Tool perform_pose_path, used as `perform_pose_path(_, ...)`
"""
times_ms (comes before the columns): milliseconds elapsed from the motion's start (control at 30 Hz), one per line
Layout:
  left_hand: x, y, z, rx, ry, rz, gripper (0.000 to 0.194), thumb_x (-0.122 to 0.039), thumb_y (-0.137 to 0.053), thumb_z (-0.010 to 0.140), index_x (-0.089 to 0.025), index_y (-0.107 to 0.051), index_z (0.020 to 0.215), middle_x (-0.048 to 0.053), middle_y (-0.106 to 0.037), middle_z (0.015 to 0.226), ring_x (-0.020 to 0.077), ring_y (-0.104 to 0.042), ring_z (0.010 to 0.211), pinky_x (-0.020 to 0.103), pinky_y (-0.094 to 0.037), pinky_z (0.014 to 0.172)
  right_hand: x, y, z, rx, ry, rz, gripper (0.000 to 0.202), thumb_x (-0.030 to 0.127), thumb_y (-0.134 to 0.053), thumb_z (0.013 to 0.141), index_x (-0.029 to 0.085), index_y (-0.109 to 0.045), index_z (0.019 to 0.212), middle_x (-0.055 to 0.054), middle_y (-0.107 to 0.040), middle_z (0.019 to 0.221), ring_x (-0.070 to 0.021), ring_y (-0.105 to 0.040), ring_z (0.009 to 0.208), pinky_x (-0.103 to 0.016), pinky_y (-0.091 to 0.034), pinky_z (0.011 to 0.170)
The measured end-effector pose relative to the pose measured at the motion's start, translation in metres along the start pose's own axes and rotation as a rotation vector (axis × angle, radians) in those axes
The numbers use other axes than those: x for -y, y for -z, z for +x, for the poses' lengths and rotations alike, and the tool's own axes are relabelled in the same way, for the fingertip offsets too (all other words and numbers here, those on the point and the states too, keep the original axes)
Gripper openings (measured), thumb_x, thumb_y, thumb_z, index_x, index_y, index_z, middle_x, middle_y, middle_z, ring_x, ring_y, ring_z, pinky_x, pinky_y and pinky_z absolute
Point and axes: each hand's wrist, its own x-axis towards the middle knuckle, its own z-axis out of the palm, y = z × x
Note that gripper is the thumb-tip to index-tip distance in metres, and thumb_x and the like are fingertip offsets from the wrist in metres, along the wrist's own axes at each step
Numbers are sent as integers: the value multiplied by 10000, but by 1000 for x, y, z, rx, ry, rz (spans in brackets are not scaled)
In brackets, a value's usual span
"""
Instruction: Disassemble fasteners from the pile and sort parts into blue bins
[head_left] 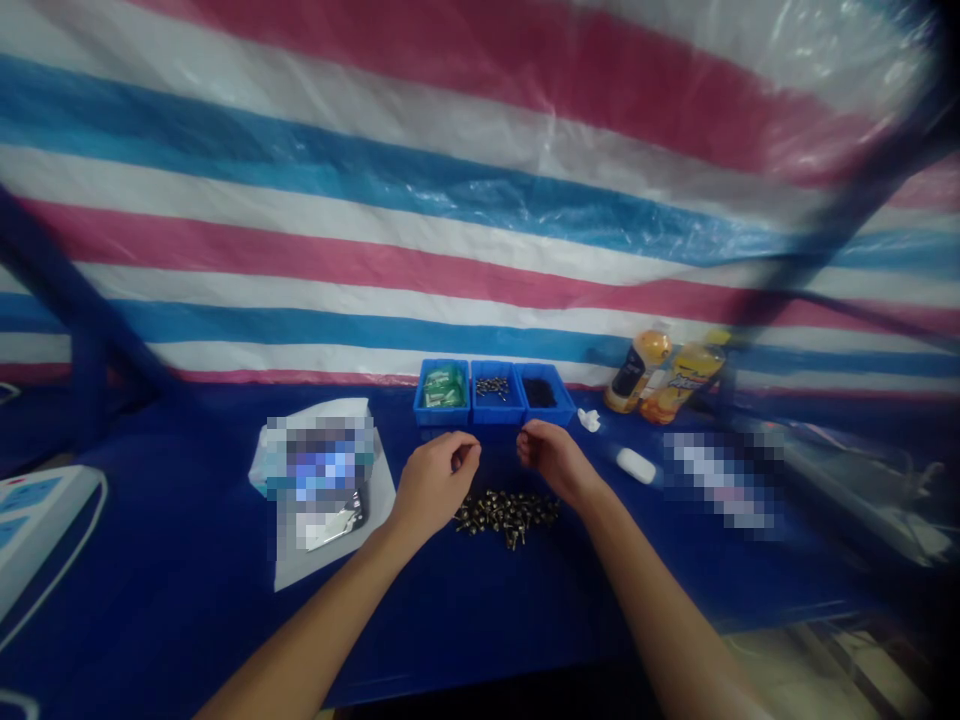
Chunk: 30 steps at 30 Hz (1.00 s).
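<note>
My left hand [439, 480] is closed, thumb and fingertips together, just left of and above a pile of small brass-coloured metal parts [510, 512] on the blue table. Anything in its pinch is too small to make out. My right hand [551, 458] is across from it with curled fingers, above the pile's right end; what it holds, if anything, is hidden. Beyond the hands stand three blue bins in a row: the left bin [442, 419] has green-and-clear packets, the middle bin [498, 413] small metal pieces, the right bin [553, 413] small black pieces.
Left of my left hand lie a white sheet and plastic bag [289, 570]. A white device [45, 520] with a cable sits far left. To the right are crumpled tissue [589, 420], a white case [636, 465] and two bottles [686, 380]. Striped sheeting [480, 240] hangs behind.
</note>
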Motion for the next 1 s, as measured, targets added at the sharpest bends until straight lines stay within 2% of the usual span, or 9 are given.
perform_pose_path(67, 0, 0, 0, 1, 2, 0, 177, -269, -505, 902, -235, -677, 924, -6, -677, 806, 149, -604, 715, 267, -446, 713, -3, 4, 6, -128, -27, -78, 225, 358, -691, 721, 163, -584, 685, -3, -549, 634, -106, -481, 534, -244, -341, 492)
perform_pose_path(133, 1, 0, 0, 8, 7, -1, 178, -271, -503, 902, -237, -676, 926, -7, -676, 802, 150, -603, 711, 269, -446, 711, -3, 7, 9, -218, -5, -62, 246, 399, -696, 720, 179, -618, 800, 12, -568, 652, -95, -480, 505, -235, -332, 475)
perform_pose_path(233, 0, 1, 0, 20, 15, -1, 182, -279, -498, 906, -237, -674, 930, -5, -674, 802, 151, -601, 707, 269, -443, 704, -2, 10, 11, -285, 38, -34, 385, 456, -697, 725, 240, -611, 1031, 24, -614, 732, -79, -477, 485, -222, -338, 473)
perform_pose_path(333, 0, 1, 1, 29, 16, 12, 186, -286, -490, 912, -239, -669, 933, -6, -671, 810, 151, -600, 715, 270, -442, 708, -3, 11, 11, -294, 17, -159, 396, 491, -677, 737, 224, -618, 1024, 15, -622, 737, -68, -448, 453, -214, -293, 441)
perform_pose_path(400, 1, 0, 1, 47, 25, 34, 188, -291, -484, 917, -243, -664, 941, -6, -669, 819, 153, -602, 724, 273, -441, 710, -6, 11, 10, -245, 42, -308, 357, 485, -648, 765, 209, -631, 991, 14, -614, 717, -71, -433, 444, -218, -271, 432)
perform_pose_path(500, 3, -2, 0, 101, 50, 99, 178, -302, -500, 907, -253, -660, 969, 1, -669, 854, 169, -615, 770, 282, -443, 713, -10, 7, 6, -126, 204, -660, 272, 409, -625, 809, 199, -665, 976, -5, -634, 736, -107, -497, 532, -248, -360, 509)
perform_pose_path(667, 7, -6, -4, 192, 57, 225, 186, -324, -516, 897, -283, -651, 1018, 11, -660, 973, 208, -619, 923, 315, -446, 765, -14, -1, -4, 256, 441, -1177, 194, 256, -617, 847, 247, -721, 1012, -42, -664, 949, -170, -595, 848, -322, -444, 797)
perform_pose_path(800, 8, -5, -6, 285, 35, 269, 181, -312, -499, 901, -292, -659, 983, 10, -651, 964, 216, -612, 937, 322, -446, 760, -19, -2, -5, 332, 449, -1339, 175, 238, -624, 857, 274, -744, 979, -46, -636, 984, -178, -585, 910, -340, -431, 866)
perform_pose_path(1000, 9, -5, -6, 297, -1, 244, 188, -249, -498, 889, -269, -668, 965, 23, -653, 948, 210, -614, 926, 311, -447, 759, -16, 0, -5, 370, 421, -1304, 212, 233, -609, 867, 284, -736, 1029, -50, -621, 994, -186, -587, 916, -335, -444, 866)
